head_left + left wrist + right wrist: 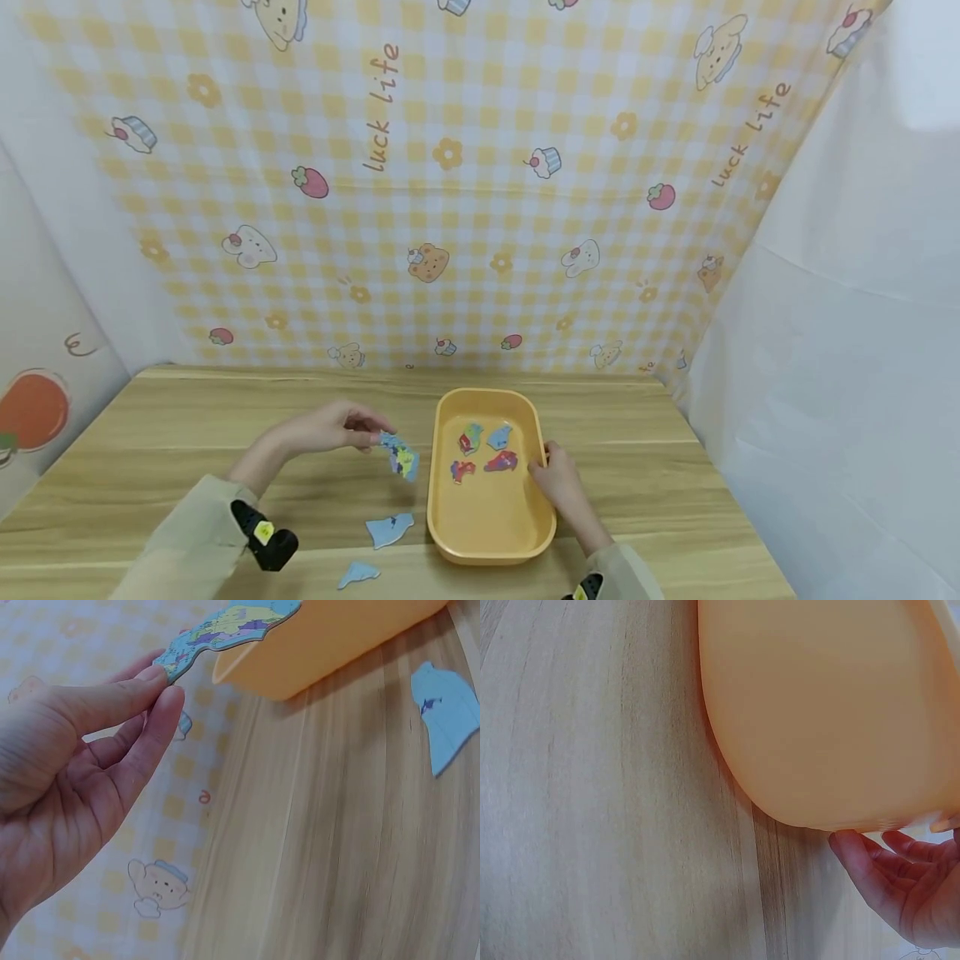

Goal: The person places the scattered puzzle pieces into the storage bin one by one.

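My left hand pinches a map puzzle piece by one end, between thumb and fingertips. The piece is printed in blue, yellow and purple. It hangs in the air just left of the orange plastic bin, and in the left wrist view it overlaps the bin's edge. My right hand grips the bin's right side, with the thumb over the rim and the fingers along the outer wall. Inside the bin's far half lie several pieces, among them a light blue piece and a red piece.
On the wooden table, left of the bin, lies a blue piece with a small purple patch. Nearer the front is a smaller pale blue piece. A yellow checked cloth hangs behind the table.
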A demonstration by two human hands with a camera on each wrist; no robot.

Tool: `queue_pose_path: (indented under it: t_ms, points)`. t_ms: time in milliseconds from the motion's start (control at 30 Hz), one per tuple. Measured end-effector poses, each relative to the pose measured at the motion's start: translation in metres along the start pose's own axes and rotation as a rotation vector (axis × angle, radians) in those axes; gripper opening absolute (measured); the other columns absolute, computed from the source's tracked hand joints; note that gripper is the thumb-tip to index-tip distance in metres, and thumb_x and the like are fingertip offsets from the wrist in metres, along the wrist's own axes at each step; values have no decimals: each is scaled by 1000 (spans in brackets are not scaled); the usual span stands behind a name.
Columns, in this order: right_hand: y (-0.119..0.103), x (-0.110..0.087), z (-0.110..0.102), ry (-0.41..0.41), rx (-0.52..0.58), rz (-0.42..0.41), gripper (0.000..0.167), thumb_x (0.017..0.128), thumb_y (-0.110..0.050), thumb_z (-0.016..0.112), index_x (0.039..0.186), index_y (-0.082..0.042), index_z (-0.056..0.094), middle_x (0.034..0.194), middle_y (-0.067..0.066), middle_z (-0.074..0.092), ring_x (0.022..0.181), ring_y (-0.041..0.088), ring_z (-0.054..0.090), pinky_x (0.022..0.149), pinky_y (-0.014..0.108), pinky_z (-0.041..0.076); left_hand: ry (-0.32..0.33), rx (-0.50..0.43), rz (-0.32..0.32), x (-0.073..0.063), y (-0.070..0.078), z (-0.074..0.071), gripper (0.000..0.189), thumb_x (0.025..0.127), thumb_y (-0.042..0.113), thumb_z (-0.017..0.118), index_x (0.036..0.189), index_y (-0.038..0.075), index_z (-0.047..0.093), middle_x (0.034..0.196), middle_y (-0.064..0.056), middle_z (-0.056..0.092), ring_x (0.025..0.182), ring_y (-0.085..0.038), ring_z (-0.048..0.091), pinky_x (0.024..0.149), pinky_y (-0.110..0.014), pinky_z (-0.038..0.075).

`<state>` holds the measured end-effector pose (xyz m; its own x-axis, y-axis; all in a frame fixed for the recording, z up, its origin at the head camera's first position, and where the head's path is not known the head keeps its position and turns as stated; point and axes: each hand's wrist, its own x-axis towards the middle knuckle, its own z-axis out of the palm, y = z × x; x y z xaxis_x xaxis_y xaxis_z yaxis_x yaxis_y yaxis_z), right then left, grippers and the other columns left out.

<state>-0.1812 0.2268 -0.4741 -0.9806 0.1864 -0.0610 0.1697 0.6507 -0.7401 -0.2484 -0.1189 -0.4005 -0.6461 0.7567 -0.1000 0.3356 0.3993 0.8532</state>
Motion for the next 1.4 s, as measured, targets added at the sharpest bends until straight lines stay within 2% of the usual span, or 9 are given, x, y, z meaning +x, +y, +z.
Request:
queue_pose_path:
  t_ms: [200,467,567,700,833,1000,1167,1233,1400]
  points:
    - [1,0,0,4,-6,0,30,82,-5,54,106,12,53,88,21,61,73,23,59,63,33,52,11,-14,8,19,7,11,25,90,14,55,111,1,61,95,-12,63,83,-18,63,73,-26,53]
    - [-1,0,-1,13,-18,-2,30,82,-5,55,107,12,53,89,22,61,74,24,60,64,34,53,4,-22,37,45,17,26,23,90,11,55,108,0,62,93,-13,64,84,-30,63,73,-31,54]
    - [-2,0,-1,16,-24,-11,30,82,-5,55,106,12,53,88,22,61,74,24,60,64,34,52,-7,-42,44,54,21,32,21,90,9,54,107,-1,61,91,-17,62,84,-34,62,71,-26,53]
    - [-3,1,-1,10,-24,-8,29,82,-5,55,106,12,53,88,21,61,74,24,60,64,34,52,-17,-49,53,65,27,41,19,89,6,55,105,-2,62,85,-16,59,78,-22,60,71,-28,54]
    - [-3,0,-1,9,-20,-4,29,82,-4,55,106,12,53,88,22,61,74,24,59,64,34,52,-32,-5,64,75,35,51,17,88,5,56,102,-2,62,82,-12,59,73,-12,59,71,-36,54]
    - [-3,0,-2,13,-22,-8,29,81,-4,55,105,12,53,87,22,61,73,24,59,64,34,52,-63,30,85,89,37,63,15,86,2,56,99,-3,62,81,-12,60,74,-24,62,69,-37,55]
    - [-3,0,-2,14,-34,-6,30,81,-5,55,106,12,53,87,21,61,75,25,59,65,34,52,-70,117,94,102,37,75,12,84,-1,57,95,-3,62,80,-11,62,73,-21,60,66,-23,50]
    - [-4,0,-2,13,-39,-6,31,81,-5,55,106,12,53,87,21,61,75,25,59,65,35,52,-78,113,71,106,37,80,11,83,-2,57,94,-3,61,80,-14,63,72,-27,61,66,-26,51]
    - [-3,0,-2,8,-48,2,32,81,-5,56,107,13,52,88,22,61,76,25,59,66,35,52,-108,45,4,113,38,89,11,82,-8,54,92,-7,58,80,-29,62,72,-50,58,63,-48,52]
